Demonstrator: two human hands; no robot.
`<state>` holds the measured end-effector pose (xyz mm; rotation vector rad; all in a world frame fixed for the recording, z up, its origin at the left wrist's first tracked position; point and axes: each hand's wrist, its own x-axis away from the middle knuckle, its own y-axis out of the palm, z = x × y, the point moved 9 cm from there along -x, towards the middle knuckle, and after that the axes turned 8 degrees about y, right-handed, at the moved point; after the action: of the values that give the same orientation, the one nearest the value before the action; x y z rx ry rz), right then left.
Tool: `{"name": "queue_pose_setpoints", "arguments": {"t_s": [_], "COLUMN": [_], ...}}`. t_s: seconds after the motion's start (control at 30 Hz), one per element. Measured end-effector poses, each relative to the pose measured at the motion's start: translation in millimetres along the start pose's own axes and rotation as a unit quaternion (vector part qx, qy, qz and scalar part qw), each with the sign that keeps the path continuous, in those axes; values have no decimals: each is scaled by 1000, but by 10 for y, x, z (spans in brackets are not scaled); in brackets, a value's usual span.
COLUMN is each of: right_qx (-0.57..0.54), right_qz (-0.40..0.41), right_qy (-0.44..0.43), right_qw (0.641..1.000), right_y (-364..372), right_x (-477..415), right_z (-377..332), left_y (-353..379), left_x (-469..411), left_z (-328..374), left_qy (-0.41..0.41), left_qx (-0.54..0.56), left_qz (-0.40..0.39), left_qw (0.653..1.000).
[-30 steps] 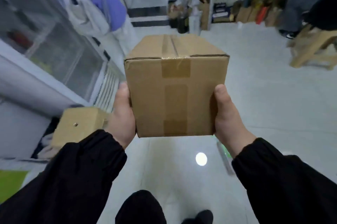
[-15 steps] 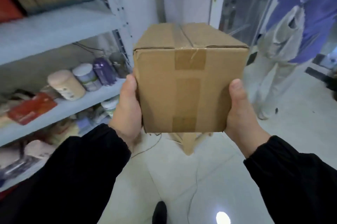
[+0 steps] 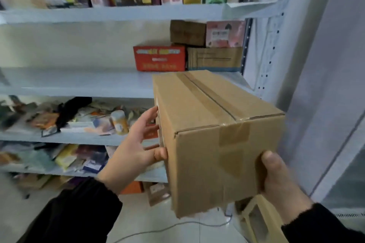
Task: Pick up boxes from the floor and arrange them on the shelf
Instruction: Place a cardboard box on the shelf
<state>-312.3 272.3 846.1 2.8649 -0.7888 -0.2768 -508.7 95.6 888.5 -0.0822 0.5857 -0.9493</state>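
A taped brown cardboard box [image 3: 213,136] hangs in the air in front of the pale blue shelf [image 3: 83,82], its far end over the shelf's front edge. My right hand [image 3: 280,181] grips its near right corner, thumb on the front face. Against the box's left side rests my left hand [image 3: 136,150], fingers spread and thumb at the lower edge. On that shelf board, at the back right, stand a red box [image 3: 159,58], a brown carton [image 3: 214,59], a dark brown box [image 3: 187,32] and a pink box [image 3: 225,33].
The upper board [image 3: 118,12] carries upright packaged goods. Lower boards hold loose packets and a jar [image 3: 119,122]. A white perforated upright [image 3: 268,45] and wall close the right side. On the floor lie a cable [image 3: 167,227] and a small windowed box [image 3: 258,221].
The view has swung from the room to face the shelf. The box has turned lengthwise toward the shelf, and my left hand's fingers have opened out along its side.
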Motion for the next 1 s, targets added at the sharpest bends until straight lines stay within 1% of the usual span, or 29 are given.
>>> {"name": "queue_pose_setpoints", "arguments": {"t_s": [0.1, 0.2, 0.3, 0.4, 0.43, 0.5, 0.6, 0.73, 0.8, 0.87, 1.0], "right_qx": [19, 41, 40, 45, 49, 72, 106, 103, 126, 149, 182], "right_qz": [-26, -47, -61, -78, -68, -24, 40, 74, 84, 76, 88], "right_qy": [2, -13, -16, -21, -14, -8, -6, 22, 32, 37, 26], "right_qw": [999, 998, 997, 996, 996, 997, 994, 992, 988, 985, 979], "right_y": [349, 692, 1020, 1323, 1405, 1467, 1369, 1182, 1078, 1000, 862], "right_x": [-369, -808, -1337, -1781, -1958, -2316, -2770, -3136, -3260, -3393, -3677], "right_z": [-43, -133, -165, -220, -220, -211, -170, -88, -76, -57, -67], "left_y": [-425, -815, -1242, -1617, -1772, -2049, -2351, -2336, -2215, -2103, -1889], "left_x": [-25, -174, -393, -627, -722, -936, -1271, -1550, -1641, -1722, -1882], "left_z": [-56, -115, -311, -539, -630, -781, -1061, -1304, -1357, -1440, -1585], "left_qy": [0, 25, 39, 34, 32, 44, 48, 7, 1, -7, -7], "left_qx": [25, 32, 58, 68, 58, 35, -18, -89, -101, -106, -107], "left_qz": [14, 18, 24, 57, 72, 95, 130, 177, 176, 173, 159], "left_qw": [1000, 999, 997, 995, 995, 994, 990, 980, 979, 979, 981]}}
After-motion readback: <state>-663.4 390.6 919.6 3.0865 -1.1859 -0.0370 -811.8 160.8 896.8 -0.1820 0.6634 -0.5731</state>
